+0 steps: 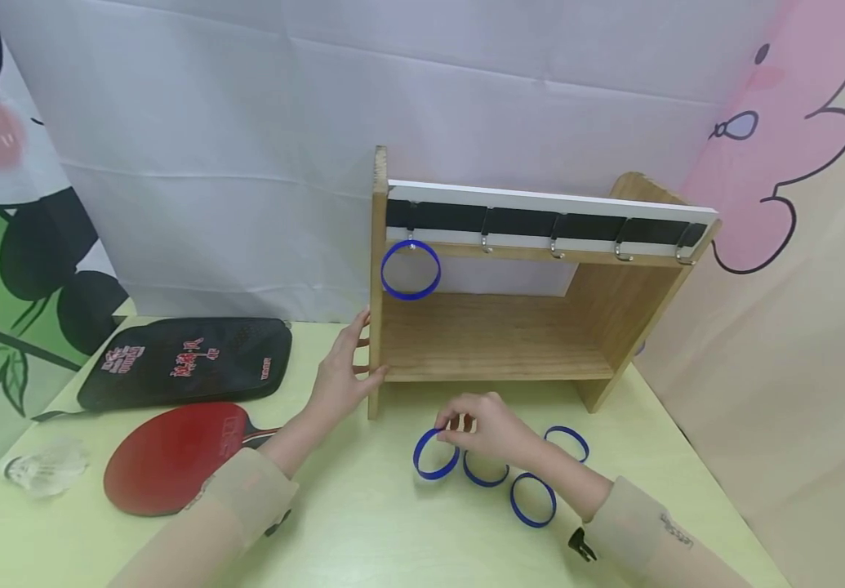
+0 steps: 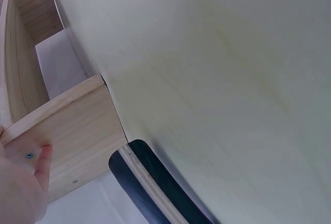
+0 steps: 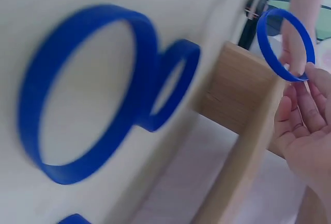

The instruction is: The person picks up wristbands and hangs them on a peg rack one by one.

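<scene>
My right hand [image 1: 491, 426] pinches a blue silicone wristband [image 1: 433, 475] between thumb and fingers, just above the table in front of a wooden hook rack [image 1: 495, 335]. In the right wrist view that wristband [image 3: 261, 40] is tilted in the fingertips. My left hand [image 1: 340, 377] grips the rack's left side panel, thumb at the front edge and fingers on the outer face. Another blue wristband [image 1: 411, 297] hangs from the leftmost metal hook. Beneath and beside my right hand lie three more wristbands, one near the fingers [image 1: 486, 484], one nearer [image 1: 532, 524], one by the wrist [image 1: 569, 429].
Left of the rack lie a black paddle case [image 1: 194, 359], a red table tennis paddle [image 1: 172, 457] and a shuttlecock [image 1: 43, 469]. Several metal hooks line the rack's white and black rail [image 1: 525, 220]. A white cloth [image 1: 246, 163] hangs behind the table.
</scene>
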Available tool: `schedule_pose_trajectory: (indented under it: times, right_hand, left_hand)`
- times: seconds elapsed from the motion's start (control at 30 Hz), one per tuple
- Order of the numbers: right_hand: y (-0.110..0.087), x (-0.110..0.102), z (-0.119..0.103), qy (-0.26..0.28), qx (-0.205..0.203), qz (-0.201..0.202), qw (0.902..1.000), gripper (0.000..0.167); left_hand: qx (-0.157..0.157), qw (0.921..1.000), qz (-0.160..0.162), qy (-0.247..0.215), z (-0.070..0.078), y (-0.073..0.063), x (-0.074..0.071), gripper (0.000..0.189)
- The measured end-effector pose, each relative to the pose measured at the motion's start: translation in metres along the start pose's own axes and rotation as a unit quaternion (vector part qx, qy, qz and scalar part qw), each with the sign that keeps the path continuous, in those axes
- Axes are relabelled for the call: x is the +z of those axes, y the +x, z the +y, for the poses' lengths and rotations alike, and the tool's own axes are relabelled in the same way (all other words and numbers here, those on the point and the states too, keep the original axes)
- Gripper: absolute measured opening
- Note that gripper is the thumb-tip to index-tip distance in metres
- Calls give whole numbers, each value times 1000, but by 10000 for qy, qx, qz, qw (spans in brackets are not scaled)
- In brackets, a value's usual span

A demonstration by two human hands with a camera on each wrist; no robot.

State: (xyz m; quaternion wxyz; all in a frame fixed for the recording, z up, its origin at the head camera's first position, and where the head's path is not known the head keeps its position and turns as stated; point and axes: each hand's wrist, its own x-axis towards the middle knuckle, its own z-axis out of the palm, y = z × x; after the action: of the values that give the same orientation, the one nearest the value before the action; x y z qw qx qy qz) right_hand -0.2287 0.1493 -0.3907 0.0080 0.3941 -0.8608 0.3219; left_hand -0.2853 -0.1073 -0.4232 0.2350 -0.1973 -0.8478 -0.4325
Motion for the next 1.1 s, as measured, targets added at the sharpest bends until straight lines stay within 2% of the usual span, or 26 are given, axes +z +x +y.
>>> schedule_pose_trajectory:
  times: [0.17, 0.37, 0.53, 0.7, 0.83, 0.97, 1.1]
  right_hand:
    - [2, -14, -13, -183, -161, 224, 9995, 7]
    - [3, -37, -33, -245, -682, 775, 9944, 8]
    - [3, -57, -50, 331, -821, 1169, 9892, 10]
    - [2, -77, -64, 882, -703, 1574, 9811, 13]
    - [0, -93, -74, 1261, -498, 2169, 9667, 12]
    - [2, -105, -80, 1666, -275, 2837, 9439, 8]
    - [6, -112, -80, 2108, -158, 3282, 9207, 9]
  left_hand:
    - [57, 10000, 43, -1, 0, 0, 0, 96]
    - [72, 10000, 39, -20, 0, 0, 0, 98]
    - [21, 10000, 22, -48, 0, 0, -1, 100]
    - [-2, 10000, 3, -36, 1, 0, 0, 99]
    - [-37, 10000, -25, -46, 1, 0, 0, 98]
    - [-56, 9999, -33, -91, 1, 1, 0, 97]
    - [-51, 9999, -43, -151, 1, 1, 0, 96]
